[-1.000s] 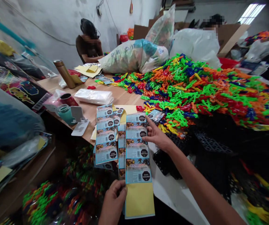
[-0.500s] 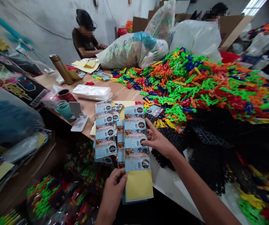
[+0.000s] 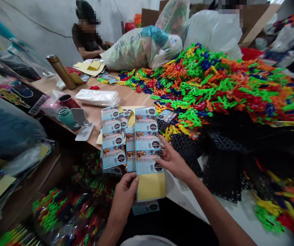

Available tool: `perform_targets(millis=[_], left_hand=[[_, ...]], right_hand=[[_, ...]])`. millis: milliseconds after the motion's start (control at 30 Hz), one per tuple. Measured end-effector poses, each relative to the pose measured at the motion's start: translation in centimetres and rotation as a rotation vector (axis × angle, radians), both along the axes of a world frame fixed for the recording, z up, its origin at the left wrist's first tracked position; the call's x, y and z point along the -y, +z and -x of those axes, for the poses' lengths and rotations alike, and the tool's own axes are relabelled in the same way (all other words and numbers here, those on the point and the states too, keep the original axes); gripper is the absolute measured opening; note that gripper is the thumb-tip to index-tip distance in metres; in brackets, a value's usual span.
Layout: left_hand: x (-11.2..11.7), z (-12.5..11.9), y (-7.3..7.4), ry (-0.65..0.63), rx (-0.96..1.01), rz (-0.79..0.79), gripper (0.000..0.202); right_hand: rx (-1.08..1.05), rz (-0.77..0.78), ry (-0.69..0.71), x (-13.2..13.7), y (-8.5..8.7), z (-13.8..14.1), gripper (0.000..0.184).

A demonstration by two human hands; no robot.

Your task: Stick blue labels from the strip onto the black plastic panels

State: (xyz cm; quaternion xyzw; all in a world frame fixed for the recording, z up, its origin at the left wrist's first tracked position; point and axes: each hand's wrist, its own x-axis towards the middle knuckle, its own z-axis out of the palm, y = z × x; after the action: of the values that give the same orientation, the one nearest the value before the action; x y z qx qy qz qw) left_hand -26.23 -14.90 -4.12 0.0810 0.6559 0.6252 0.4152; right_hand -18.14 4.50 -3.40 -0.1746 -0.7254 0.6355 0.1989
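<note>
Between my hands is a sheet of printed labels (image 3: 147, 147), light blue with black octagon marks and a bare yellow backing strip at its near end. My left hand (image 3: 126, 191) pinches the sheet's lower left edge between thumb and fingers. My right hand (image 3: 173, 159) grips the right edge, thumb on top of the labels and fingers at the side. Just left of it, another label sheet (image 3: 113, 140) lies over the table edge, with more sheets partly hidden behind. A further label piece (image 3: 146, 207) shows lower down, below the held sheet.
Colourful plastic figures (image 3: 213, 82) are heaped across the table's right side, beside black lattice pieces (image 3: 223, 171). A phone stand (image 3: 82, 124), a teal jar (image 3: 66, 118), a gold flask (image 3: 61, 71) and clear bags (image 3: 98, 97) stand left. A person (image 3: 87, 34) sits behind the table.
My view has shifted slightly, and the held label sheet sits a little higher in it. My right hand has slid somewhat toward the sheet's near end, thumb now by the lowest label.
</note>
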Motion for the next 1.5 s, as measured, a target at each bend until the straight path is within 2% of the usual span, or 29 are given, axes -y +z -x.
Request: perform_targets(millis=[67, 133, 233, 367, 500, 567, 700, 800, 900, 1033, 1133, 1267, 1367, 1500], left_hand=[[-0.3, -0.1, 0.2, -0.008, -0.017, -0.008, 0.036], [-0.5, -0.1, 0.4, -0.023, -0.106, -0.004, 0.032], [-0.8, -0.4, 0.6, -0.067, -0.336, 0.006, 0.025], [-1.2, -0.7, 0.9, -0.151, -0.67, -0.027, 0.019], [-1.5, -0.7, 1.0, -0.173, -0.768, -0.012, 0.02], [-1.5, -0.5, 0.7, -0.142, -0.722, 0.036, 0.022], [-1.4, 0.6, -0.7, -0.043, -0.512, 0.138, 0.029], [-1.5, 1.2, -1.8, 0.005, -0.331, 0.162, 0.038], [-1.9, 1.5, -2.1, 0.052, -0.262, 0.187, 0.042], [-2.0, 1.7, -1.9, 0.047, -0.332, 0.269, 0.046], [-1.9, 1.9, -1.5, 0.082, -0.573, 0.366, 0.053], [-2.8, 1.8, -0.7, 0.137, -0.951, 0.425, 0.055], [-4.6, 1.3, 0.2, 0.069, -1.039, 0.303, 0.045], [-8.2, 0.8, 1.8, -0.105, -1.065, 0.097, 0.035]], right_hand=[[0.072, -0.364, -0.188, 0.7, 0.2, -0.8, 0.071], [0.091, -0.644, -0.269, 1.9, 0.8, -1.7, 0.054], [0.03, -0.778, -0.118, 4.1, 1.5, -2.5, 0.032], [0.021, -0.784, 0.038, 5.3, 1.3, -2.4, 0.02], [-0.012, -0.663, 0.047, 4.6, 1.0, -2.0, 0.018], [-0.013, -0.525, -0.025, 3.8, 1.1, -1.9, 0.017], [0.022, -0.14, -0.298, 1.3, 1.7, -2.3, 0.015], [0.012, -0.016, -0.442, -1.1, 2.7, -3.5, 0.018], [-0.019, -0.062, -0.578, -3.4, 4.1, -5.1, 0.017], [-0.108, -0.144, -0.666, -5.6, 5.7, -6.6, 0.015], [-0.17, -0.259, -0.569, -6.9, 5.7, -7.4, 0.013], [-0.13, -0.569, -0.358, -8.3, 4.0, -8.3, 0.015], [-0.081, -0.695, -0.229, -9.1, 2.4, -8.7, 0.017], [-0.032, -0.676, -0.144, -9.5, 1.4, -8.8, 0.017]])
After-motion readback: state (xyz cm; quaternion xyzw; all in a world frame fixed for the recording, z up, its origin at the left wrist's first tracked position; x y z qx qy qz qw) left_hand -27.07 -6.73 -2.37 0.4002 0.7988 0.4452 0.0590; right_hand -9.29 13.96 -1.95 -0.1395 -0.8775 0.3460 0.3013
